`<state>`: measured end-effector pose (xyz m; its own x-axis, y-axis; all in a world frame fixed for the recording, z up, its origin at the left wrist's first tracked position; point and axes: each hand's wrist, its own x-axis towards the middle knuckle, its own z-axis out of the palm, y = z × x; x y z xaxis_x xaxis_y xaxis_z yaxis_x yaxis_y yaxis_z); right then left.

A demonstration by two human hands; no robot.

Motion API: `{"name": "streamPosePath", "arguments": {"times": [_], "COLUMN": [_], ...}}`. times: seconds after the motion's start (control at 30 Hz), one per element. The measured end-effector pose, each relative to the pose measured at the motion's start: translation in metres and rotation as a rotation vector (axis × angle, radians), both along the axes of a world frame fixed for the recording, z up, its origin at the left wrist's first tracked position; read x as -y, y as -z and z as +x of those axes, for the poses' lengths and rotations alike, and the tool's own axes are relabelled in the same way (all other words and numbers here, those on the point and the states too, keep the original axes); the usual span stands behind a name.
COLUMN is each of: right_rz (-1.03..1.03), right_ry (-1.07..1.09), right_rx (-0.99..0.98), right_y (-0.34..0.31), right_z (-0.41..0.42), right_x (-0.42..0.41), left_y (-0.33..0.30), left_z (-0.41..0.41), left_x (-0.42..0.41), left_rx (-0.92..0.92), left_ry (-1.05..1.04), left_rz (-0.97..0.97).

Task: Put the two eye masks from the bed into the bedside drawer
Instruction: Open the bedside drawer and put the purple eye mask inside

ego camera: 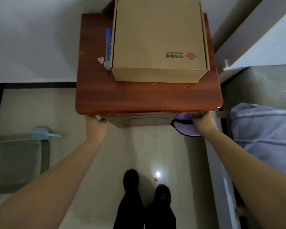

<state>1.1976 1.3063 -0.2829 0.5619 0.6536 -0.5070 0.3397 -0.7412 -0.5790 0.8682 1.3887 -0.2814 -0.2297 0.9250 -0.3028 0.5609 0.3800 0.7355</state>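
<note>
Head view shows our left hand (96,123) curled under the bedside table's (148,98) near-left edge, apparently to open the drawer (139,120), which looks shut; our right hand (202,120) pinches a lilac eye mask (186,128) at the near-right corner, ready to drop in

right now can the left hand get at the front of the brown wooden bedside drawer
Probably yes. The left hand is at the nightstand's front left corner, beside the brown wooden drawer front, with nothing between them. The right hand holds a purple eye mask at the right corner.
</note>
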Motion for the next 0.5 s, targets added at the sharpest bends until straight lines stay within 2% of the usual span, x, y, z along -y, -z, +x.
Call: {"name": "streamPosePath", "arguments": {"times": [0.1,0.3,0.5], "right_rz": [-0.023,0.015,-0.069], "right_ry": [-0.115,-0.4,-0.37], "right_rx": [0.079,0.167,0.089], "right_y": [0.004,-0.004,-0.006], "right_z": [0.008,0.024,0.016], "right_x": [-0.002,0.012,0.055], "left_y": [0.007,0.017,0.011], "left_z": [-0.001,-0.017,-0.031], "left_x": [-0.002,0.011,0.046], "left_rx": [-0.063,0.004,-0.006], "left_ry": [-0.003,0.039,0.059], "left_rz": [0.064,0.091,0.021]}}
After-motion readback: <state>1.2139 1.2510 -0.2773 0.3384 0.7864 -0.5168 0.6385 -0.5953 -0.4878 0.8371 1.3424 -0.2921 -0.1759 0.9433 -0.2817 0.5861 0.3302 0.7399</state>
